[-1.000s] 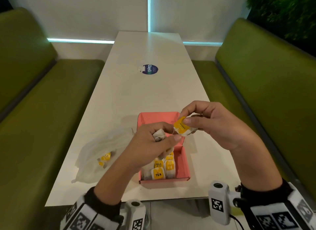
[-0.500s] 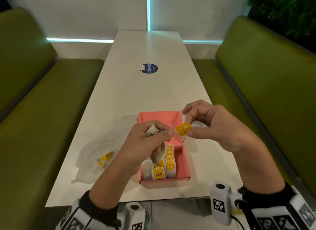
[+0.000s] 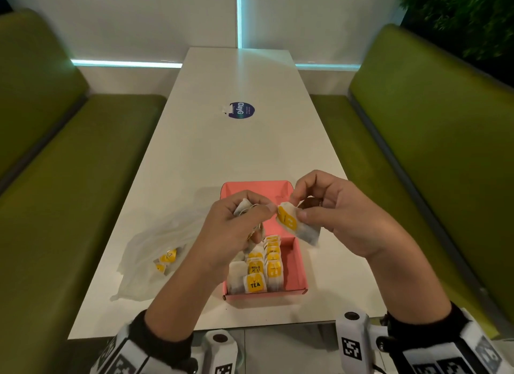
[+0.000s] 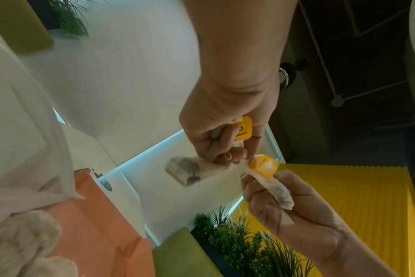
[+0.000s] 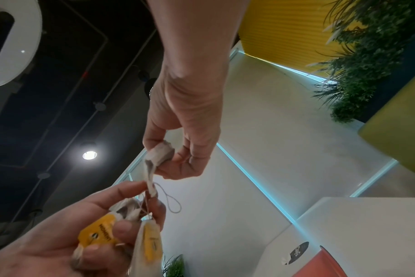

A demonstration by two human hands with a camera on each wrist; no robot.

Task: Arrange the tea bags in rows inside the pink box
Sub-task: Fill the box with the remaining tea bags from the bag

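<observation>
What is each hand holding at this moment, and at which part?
The right hand pinches one tea bag by its upper end, beside the yellow tag. The left hand grips a small bunch of tea bags with tangled strings around their middles.

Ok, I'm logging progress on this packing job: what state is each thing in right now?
Pink cardboard box: open, partly filled with rows.
Yellow-tagged tea bag: pinched by right hand.
Tea bag bunch: gripped in left hand.
Clear plastic bag: crumpled, holding some tea bags.
</observation>
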